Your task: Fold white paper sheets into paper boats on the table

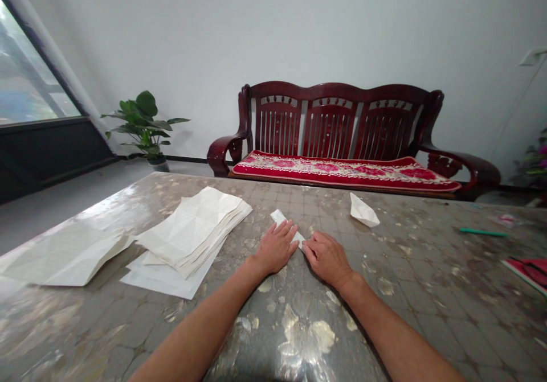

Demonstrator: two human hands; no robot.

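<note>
A narrow folded strip of white paper [277,216] lies slantwise on the table in front of me. My left hand [277,246] rests flat across its middle, fingers stretched out and covering much of it. At the strip's near right end, my right hand [327,257] pinches the paper between thumb and curled fingers. A folded white paper boat [364,211] sits apart, beyond my right hand. To the left is a stack of creased white paper sheets [192,228], and farther left lies one loose creased sheet [64,254].
The table [410,302] has a shiny floral cover. On its right are a green pen [482,232] and a red book [523,272] with a dark object on top. A wooden bench [329,120] with a red patterned cushion stands behind, and a potted plant [147,123] is at back left.
</note>
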